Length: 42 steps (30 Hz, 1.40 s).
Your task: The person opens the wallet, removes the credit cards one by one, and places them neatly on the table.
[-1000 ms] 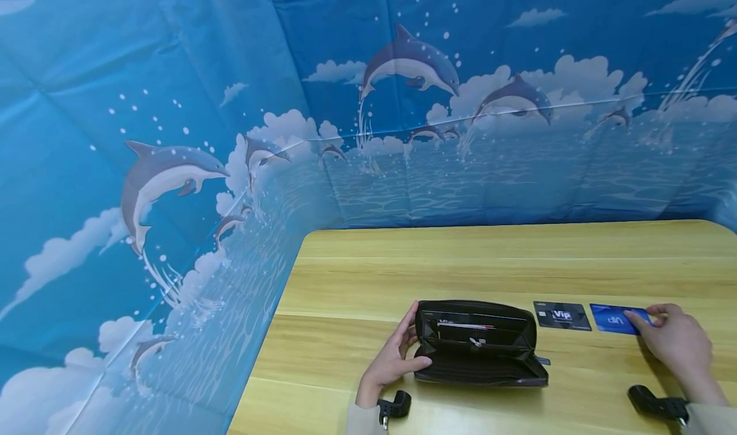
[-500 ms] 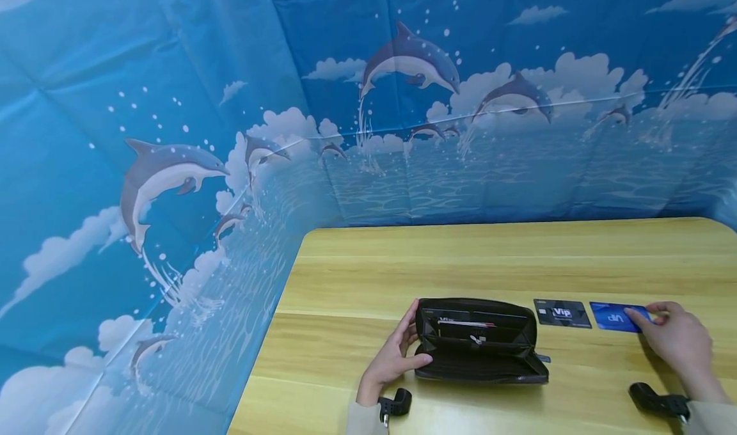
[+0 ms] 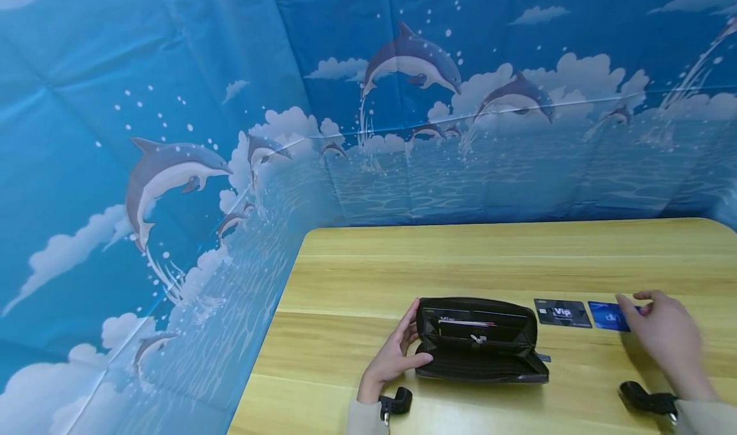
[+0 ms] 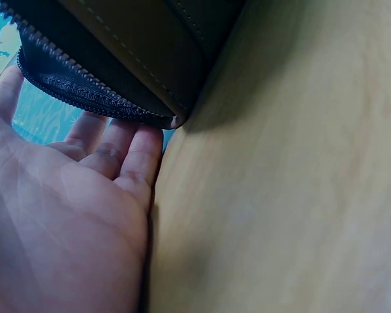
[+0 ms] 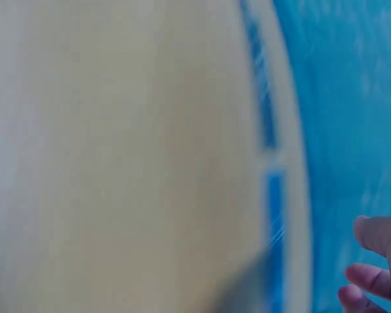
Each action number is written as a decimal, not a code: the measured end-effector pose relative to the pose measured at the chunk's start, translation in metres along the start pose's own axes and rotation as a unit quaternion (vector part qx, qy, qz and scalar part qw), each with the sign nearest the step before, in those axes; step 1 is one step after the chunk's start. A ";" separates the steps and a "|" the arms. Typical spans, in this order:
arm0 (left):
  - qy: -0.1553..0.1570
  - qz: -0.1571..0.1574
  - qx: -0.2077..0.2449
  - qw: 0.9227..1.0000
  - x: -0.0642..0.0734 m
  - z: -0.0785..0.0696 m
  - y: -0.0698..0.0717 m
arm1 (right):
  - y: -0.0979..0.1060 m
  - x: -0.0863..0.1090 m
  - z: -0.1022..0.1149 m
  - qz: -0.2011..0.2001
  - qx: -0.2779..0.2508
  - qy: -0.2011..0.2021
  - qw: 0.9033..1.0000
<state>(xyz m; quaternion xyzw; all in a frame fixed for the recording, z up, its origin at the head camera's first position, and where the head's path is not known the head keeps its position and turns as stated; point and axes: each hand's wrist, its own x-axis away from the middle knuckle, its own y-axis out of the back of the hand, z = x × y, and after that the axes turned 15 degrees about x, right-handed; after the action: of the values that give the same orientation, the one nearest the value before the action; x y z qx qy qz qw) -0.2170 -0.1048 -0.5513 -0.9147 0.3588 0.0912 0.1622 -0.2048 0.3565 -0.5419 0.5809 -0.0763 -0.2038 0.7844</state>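
Note:
In the head view a black zip wallet (image 3: pixel 478 371) lies unzipped and spread wide on the table, with cards in its slots. My left hand (image 3: pixel 393 363) grips its left end, the thumb on the lower flap and the fingers behind. The left wrist view shows the fingers (image 4: pixel 140 156) against the zipped edge. My right hand (image 3: pixel 662 329) hovers over a blue card (image 3: pixel 607 316), hiding its right part; nothing shows between its loosely bent fingers. A black Vip card (image 3: pixel 563 313) lies left of the blue one. Both cards look blurred in the right wrist view.
The wooden table (image 3: pixel 357 275) has its rounded back edge against a blue dolphin-print curtain (image 3: pixel 259 185). A small tab (image 3: pixel 543 358) sticks out at the wallet's right side. Each wrist wears a black strap mount (image 3: pixel 396 404).
My right hand has let go of the blue card, risen a little and shifted left. The blue card sits slightly further left, nearer the black card. My left hand and the wallet have not moved.

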 end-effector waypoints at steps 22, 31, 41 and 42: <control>-0.006 0.001 -0.003 1.000 0.000 0.002 0.001 | 0.040 0.054 0.192 0.088 -0.105 0.345 0.929; 0.003 -0.007 -0.004 1.000 0.001 0.027 0.013 | 0.018 0.065 0.205 0.056 -0.020 0.370 0.927; -0.004 -0.004 0.004 1.000 0.000 -0.002 -0.002 | 0.012 0.063 0.203 0.040 -0.021 0.364 0.930; -0.008 -0.003 0.004 1.000 0.000 -0.003 -0.002 | 0.012 0.063 0.203 0.038 -0.020 0.363 0.931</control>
<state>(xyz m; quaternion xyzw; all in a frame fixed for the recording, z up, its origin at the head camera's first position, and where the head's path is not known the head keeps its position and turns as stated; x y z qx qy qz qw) -0.2158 -0.1045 -0.5480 -0.9142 0.3555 0.0961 0.1691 -0.2175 0.1555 -0.4744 0.5958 0.1954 0.0495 0.7774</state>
